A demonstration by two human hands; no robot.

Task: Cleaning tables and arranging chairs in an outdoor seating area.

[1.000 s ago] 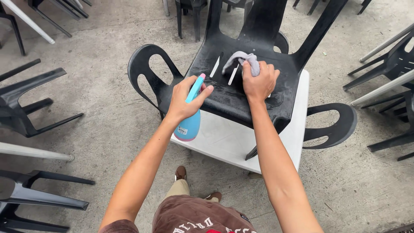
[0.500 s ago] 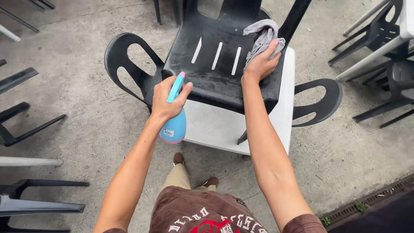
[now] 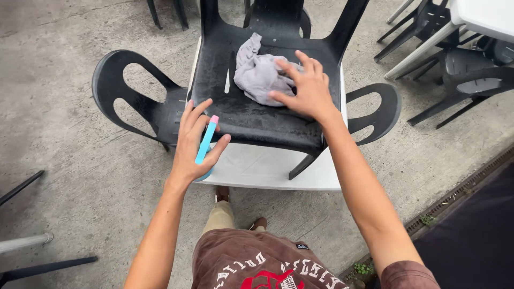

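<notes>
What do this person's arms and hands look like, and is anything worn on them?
Both arms are bare from the hands up past the elbows. The left hand and right hand have no gloves, rings or watch. A short brown sleeve shows at the right shoulder.

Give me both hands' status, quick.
Left hand: closed on the blue spray bottle.
Right hand: open, fingers spread, pressing the grey cloth onto the black chair seat.
</notes>
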